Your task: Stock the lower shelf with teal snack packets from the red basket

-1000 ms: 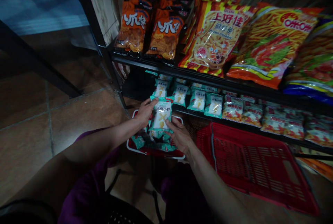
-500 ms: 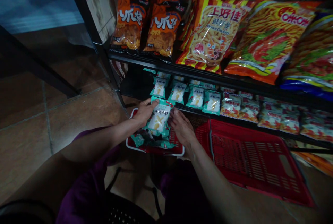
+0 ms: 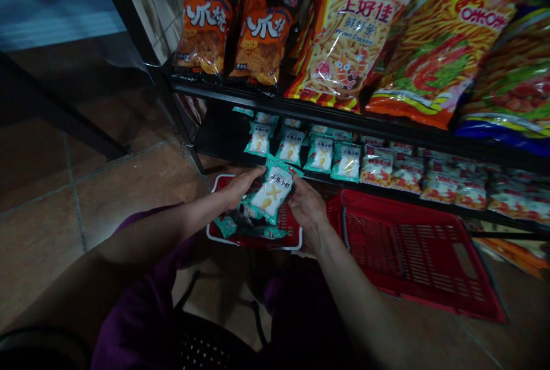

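Note:
A small green-and-white snack bag (image 3: 274,191) is held upright between my two hands, its printed front facing up at me. My left hand (image 3: 240,188) grips its left edge, the fingers partly hidden by the bag. On the opposite edge, my right hand (image 3: 307,204) has its thumb at the upper right corner. Directly below is a red basket (image 3: 294,237) with a white handle, holding more green bags (image 3: 249,231). Just beyond my hands, similar green bags (image 3: 290,145) stand in a row on the lower shelf.
A larger red basket (image 3: 397,250) lies to the right on the tiled floor. The black shelf's upper edge (image 3: 258,101) overhangs the small bags. Above stand orange bags (image 3: 201,29), prawn crackers (image 3: 344,43) and other large snack bags. White-and-red bags (image 3: 377,165) continue along the lower shelf.
My right hand has come from beside the bag to its right edge. The bag has tilted clockwise and shifted slightly right. My view has moved a little.

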The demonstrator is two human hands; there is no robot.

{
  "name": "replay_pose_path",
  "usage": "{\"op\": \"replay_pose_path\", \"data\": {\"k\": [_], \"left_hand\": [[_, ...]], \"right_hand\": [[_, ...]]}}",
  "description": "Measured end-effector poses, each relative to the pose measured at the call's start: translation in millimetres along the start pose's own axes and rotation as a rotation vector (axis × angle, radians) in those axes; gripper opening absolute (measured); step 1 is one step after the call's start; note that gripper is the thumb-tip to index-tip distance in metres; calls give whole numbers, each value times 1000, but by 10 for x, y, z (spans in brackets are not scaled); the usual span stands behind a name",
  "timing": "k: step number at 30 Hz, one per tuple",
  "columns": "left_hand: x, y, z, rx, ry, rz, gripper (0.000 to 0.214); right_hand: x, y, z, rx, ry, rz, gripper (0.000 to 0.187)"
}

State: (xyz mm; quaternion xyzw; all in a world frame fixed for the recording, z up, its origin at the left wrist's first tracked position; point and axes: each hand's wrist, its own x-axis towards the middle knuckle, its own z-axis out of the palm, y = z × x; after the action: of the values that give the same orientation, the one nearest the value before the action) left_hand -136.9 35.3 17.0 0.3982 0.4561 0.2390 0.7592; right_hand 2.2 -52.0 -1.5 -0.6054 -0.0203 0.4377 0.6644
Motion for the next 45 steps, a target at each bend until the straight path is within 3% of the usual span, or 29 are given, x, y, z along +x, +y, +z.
{"op": "replay_pose_path", "data": {"k": [3,5,8,13,19,22,28,36,45], "left_hand": [[-43,19,-14,-4,-157,-129,23],[-80,33,-32,27,-239,-131,28],[-108,18,-62,108,-270,-115,44],[-69,-75,-93,201,-231,50,45],[-57,-86,-127,506,-185,323,39],[-68,-93,-147,667,-219,398,42],[-56,-112,-161,929,-326,389,50],[-88,-101,-139,913,-382,364,51],[-44,-139,-147,591,-432,296,45]], "right_hand": [[71,-4,-47,-9,26,-21,30],[102,-15,-61,-1,46,-21,30],[118,-44,-53,38,86,-2,28],[97,-110,-26,36,134,-47,33],[102,-188,-43,-233,95,-449,43],[114,-180,-42,-269,30,-422,40],[131,-164,-44,-217,44,-345,29],[120,-178,-69,-274,56,-411,30],[170,-157,-101,-272,125,-430,32]]}}
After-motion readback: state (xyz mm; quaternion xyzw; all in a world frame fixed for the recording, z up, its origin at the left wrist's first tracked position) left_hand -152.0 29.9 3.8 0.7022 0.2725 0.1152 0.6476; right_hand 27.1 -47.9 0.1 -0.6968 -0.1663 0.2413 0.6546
